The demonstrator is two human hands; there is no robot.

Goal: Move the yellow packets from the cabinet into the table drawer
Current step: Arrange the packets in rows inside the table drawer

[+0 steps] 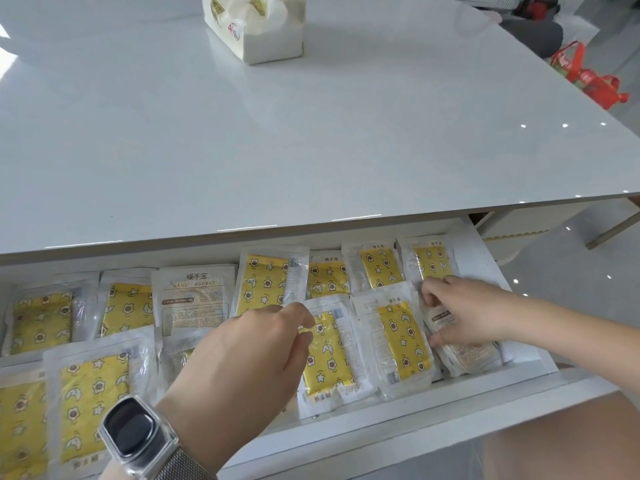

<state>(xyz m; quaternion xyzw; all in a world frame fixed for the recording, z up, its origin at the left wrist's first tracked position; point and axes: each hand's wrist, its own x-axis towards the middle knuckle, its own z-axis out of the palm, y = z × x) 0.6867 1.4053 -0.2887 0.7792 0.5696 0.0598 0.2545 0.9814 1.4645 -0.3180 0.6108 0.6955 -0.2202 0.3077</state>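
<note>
Drawer (512, 393) open at frame bottom, full of packets (93, 386). Left hand (242, 355), center, pinches top edge of one packet (329, 355). Right hand (464, 317), right, fingers curled on a face-down packet (464, 351), prob. gripping. Tissue pack (263, 26) top center.

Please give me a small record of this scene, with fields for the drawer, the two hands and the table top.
drawer: open, holds many yellow packets in rows
left hand: over the drawer, fingers curled at a packet's edge; grip unclear
right hand: grips a packet turned back side up at the drawer's right end
wrist: smartwatch on the left
table top: tissue pack at the far edge
</note>
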